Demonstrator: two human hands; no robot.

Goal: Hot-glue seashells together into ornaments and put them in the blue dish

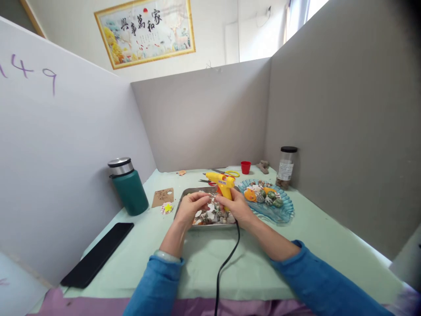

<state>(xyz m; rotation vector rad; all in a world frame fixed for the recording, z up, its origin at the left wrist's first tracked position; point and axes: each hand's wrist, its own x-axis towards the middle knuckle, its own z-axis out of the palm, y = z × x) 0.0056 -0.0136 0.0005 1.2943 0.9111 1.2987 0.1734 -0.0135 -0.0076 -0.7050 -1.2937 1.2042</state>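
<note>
My right hand (237, 206) is closed around the handle of a yellow hot glue gun (222, 181), whose nozzle points left and whose black cord (226, 262) runs down toward me. My left hand (194, 208) is closed in a pinch, its fingertips close to my right thumb; whatever sits between them is too small to make out. Both hands are over a metal tray (210, 226) filled with shells and small stones (210, 214). The hands hide part of the tray.
On the right stand a blue glass dish (285, 213) of shells and a lidded jar (286, 169). Behind the tray are scissors (232, 174) and a red cup (245, 167). At left are a green bottle (129, 188), a brown board (162, 198) and a black flat object (98, 254). Grey panels enclose the table.
</note>
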